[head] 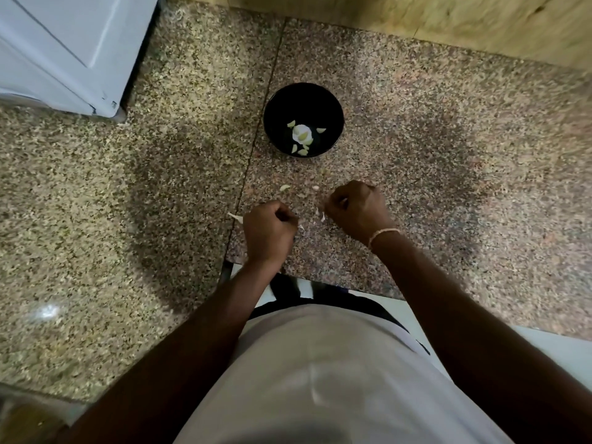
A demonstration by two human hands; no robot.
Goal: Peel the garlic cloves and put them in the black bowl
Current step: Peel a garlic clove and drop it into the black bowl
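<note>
Several pale, peeled garlic cloves (302, 136) are seen lying in the round black bowl (333, 104), set within reach on the speckled granite surface (416, 139). One loose clove (284, 187) lies nearer the hands. Both the left hand (269, 230) and right hand (355, 208) are curled, apparently pinching papery skin scraps, likely mid-peel.

The speckled granite worktop (416, 139) is flecked in pinkish brown, grey and cream, yellower on the left of the frame, with a thin dark seam running down its middle. The round black bowl (333, 104) at upper centre holds pale yellow-green peeled garlic cloves (302, 136), and a plain white cabinet (64, 49) fills the upper left corner. A thin pale beaded bracelet (382, 233) crosses one wrist above a plain white shirt (320, 379) at the bottom, and a mottled yellow-tan wall (448, 17) runs along the top right.
</note>
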